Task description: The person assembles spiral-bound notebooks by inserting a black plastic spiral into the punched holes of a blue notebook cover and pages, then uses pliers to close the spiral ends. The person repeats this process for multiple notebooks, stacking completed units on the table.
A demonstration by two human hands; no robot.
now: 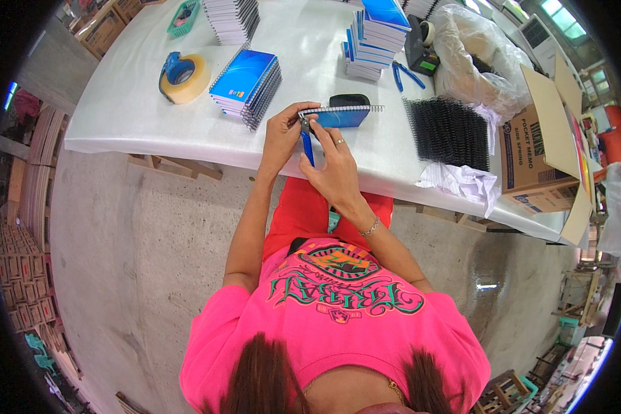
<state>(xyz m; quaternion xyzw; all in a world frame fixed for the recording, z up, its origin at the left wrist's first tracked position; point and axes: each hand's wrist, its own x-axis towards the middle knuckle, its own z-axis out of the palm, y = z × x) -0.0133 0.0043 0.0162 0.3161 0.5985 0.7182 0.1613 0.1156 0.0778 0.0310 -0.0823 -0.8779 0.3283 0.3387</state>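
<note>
A small blue spiral notebook (343,117) stands on its edge near the front of the white-covered table, its coil upward and one coil end sticking out at the right. At its left end, my left hand (281,138) pinches the notebook by the binding. My right hand (334,165) is closed on blue-handled pliers (307,146), whose jaws meet the left end of the coil. Just behind the notebook lies a black object (350,100). To the left sits a stack of blue spiral notebooks (245,79).
Right of my hands lie a bundle of black coils (448,134), crumpled white paper (460,182) and an open cardboard box (535,162). Farther back are spare blue pliers (407,76), notebook stacks (374,45) and a plastic bag (479,65). A tape roll (186,78) lies left.
</note>
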